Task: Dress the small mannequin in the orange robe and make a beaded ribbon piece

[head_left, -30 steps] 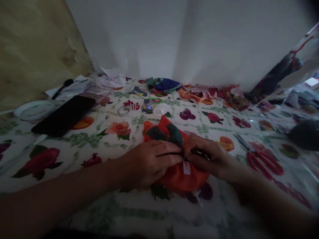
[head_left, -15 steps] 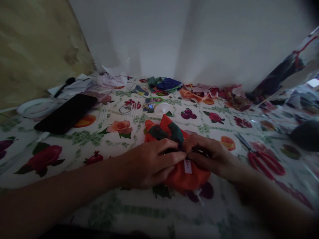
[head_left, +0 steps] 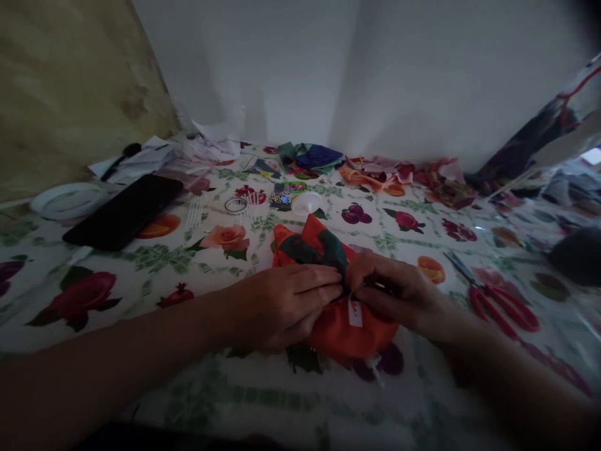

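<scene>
Your left hand (head_left: 282, 307) lies almost closed over an orange cloth bundle (head_left: 345, 335), its fingers pressing on the bundle's left side. Your right hand (head_left: 392, 291) curls in from the other side, fingertips pinched at the bundle's middle, though exactly what they grip is hidden. The bundle sits between your hands, about equally near each. Its long axis runs straight away from you, a green-banded top (head_left: 312, 247) pointing forward and a small white tag (head_left: 355, 313) hanging toward you. Red scissors (head_left: 502, 307) lie beyond your right hand.
</scene>
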`<state>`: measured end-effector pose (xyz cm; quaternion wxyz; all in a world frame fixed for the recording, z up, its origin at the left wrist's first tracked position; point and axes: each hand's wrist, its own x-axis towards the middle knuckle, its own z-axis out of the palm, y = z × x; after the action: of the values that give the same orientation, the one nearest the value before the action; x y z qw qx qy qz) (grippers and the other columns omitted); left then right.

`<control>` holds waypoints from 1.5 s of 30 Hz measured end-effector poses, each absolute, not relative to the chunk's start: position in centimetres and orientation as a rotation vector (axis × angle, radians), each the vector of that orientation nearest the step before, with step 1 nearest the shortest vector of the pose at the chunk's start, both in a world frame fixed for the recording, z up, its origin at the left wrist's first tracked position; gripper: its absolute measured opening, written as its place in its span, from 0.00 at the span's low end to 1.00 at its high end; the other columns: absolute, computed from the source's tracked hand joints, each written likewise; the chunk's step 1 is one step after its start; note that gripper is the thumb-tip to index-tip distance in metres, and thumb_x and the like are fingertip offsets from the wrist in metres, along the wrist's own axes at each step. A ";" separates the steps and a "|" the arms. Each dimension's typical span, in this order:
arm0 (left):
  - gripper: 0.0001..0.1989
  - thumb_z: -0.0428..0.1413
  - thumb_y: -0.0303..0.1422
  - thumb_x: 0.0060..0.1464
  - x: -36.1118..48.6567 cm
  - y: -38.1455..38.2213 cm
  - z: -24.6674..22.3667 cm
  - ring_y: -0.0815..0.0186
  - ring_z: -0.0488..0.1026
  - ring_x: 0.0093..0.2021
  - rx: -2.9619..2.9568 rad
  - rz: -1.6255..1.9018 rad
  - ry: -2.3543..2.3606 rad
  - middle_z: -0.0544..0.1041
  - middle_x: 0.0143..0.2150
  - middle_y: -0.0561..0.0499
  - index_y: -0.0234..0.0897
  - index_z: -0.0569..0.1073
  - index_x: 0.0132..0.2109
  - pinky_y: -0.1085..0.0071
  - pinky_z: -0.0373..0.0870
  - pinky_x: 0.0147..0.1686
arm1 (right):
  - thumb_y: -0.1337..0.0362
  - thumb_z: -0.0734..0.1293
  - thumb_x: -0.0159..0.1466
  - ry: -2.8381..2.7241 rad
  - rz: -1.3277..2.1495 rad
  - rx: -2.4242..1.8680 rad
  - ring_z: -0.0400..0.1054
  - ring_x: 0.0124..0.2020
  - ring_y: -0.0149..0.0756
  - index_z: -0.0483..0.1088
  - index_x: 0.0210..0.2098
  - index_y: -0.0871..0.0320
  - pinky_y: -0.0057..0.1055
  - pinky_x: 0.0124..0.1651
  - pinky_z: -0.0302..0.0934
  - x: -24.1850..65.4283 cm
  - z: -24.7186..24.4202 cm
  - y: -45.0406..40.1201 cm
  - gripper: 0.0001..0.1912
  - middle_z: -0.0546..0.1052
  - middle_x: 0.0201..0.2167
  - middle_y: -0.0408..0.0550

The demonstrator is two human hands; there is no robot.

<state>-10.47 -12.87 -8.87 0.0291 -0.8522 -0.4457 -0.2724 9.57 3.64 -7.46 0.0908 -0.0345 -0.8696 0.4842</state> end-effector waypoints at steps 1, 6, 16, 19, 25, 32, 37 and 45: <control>0.20 0.50 0.24 0.62 -10.5 -12.9 -8.9 0.58 0.69 0.63 -2.622 -0.821 -1.368 0.75 0.59 0.36 0.24 0.68 0.60 0.63 0.68 0.63 | 0.66 0.63 0.70 -2.581 1.440 -0.103 0.67 0.41 0.35 0.68 0.41 0.54 0.33 0.42 0.63 9.6 -7.5 3.7 0.02 0.71 0.41 0.47; 0.19 0.49 0.25 0.63 -10.5 -12.9 -9.0 0.58 0.69 0.63 -2.606 -0.820 -1.378 0.74 0.59 0.36 0.25 0.68 0.60 0.62 0.69 0.62 | 0.68 0.63 0.69 -2.571 1.414 -0.045 0.67 0.41 0.36 0.68 0.40 0.54 0.34 0.43 0.63 9.4 -7.7 3.7 0.04 0.72 0.40 0.46; 0.21 0.49 0.25 0.62 -10.4 -13.1 -8.9 0.54 0.68 0.64 -2.606 -0.723 -1.373 0.72 0.61 0.35 0.27 0.67 0.61 0.59 0.69 0.62 | 0.67 0.63 0.69 -2.565 1.419 -0.073 0.68 0.40 0.37 0.69 0.40 0.53 0.35 0.41 0.64 9.6 -7.7 3.5 0.03 0.72 0.40 0.48; 0.21 0.50 0.25 0.61 -10.3 -13.0 -8.9 0.53 0.68 0.63 -2.590 -0.707 -1.382 0.72 0.60 0.34 0.27 0.67 0.61 0.58 0.70 0.61 | 0.67 0.63 0.69 -2.574 1.386 -0.046 0.68 0.41 0.38 0.69 0.40 0.53 0.37 0.42 0.64 9.5 -7.5 3.3 0.04 0.72 0.40 0.48; 0.18 0.49 0.27 0.62 -10.0 -12.9 -9.0 0.53 0.70 0.60 -2.560 -0.714 -1.380 0.72 0.57 0.32 0.26 0.70 0.58 0.59 0.73 0.57 | 0.69 0.64 0.68 -2.568 1.277 -0.004 0.66 0.45 0.39 0.69 0.38 0.53 0.38 0.46 0.65 9.2 -7.4 2.9 0.04 0.70 0.42 0.48; 0.17 0.48 0.28 0.62 -9.8 -13.0 -8.9 0.56 0.74 0.50 -2.562 -0.749 -1.426 0.71 0.56 0.34 0.31 0.72 0.55 0.60 0.77 0.49 | 0.69 0.65 0.67 -2.570 1.163 0.011 0.67 0.46 0.39 0.70 0.38 0.52 0.37 0.47 0.66 9.0 -7.2 3.0 0.05 0.71 0.44 0.49; 0.18 0.49 0.31 0.63 -9.9 -12.9 -8.8 0.54 0.74 0.51 -2.572 -0.722 -1.432 0.70 0.58 0.34 0.34 0.71 0.58 0.57 0.75 0.51 | 0.69 0.66 0.67 -2.561 1.147 0.010 0.67 0.46 0.39 0.70 0.38 0.52 0.36 0.45 0.65 9.1 -7.4 3.5 0.05 0.70 0.44 0.49; 0.20 0.51 0.33 0.63 -10.2 -13.2 -8.9 0.51 0.72 0.55 -2.649 -0.763 -1.491 0.64 0.64 0.33 0.37 0.68 0.60 0.53 0.74 0.52 | 0.70 0.66 0.67 -2.548 1.195 0.012 0.67 0.44 0.38 0.70 0.38 0.52 0.35 0.44 0.64 9.0 -7.5 3.5 0.05 0.69 0.42 0.47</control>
<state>-10.18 -13.20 -8.87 0.0037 -0.8453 -0.4757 -0.2433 9.04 3.46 -7.51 0.1630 0.0043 -0.8933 0.4189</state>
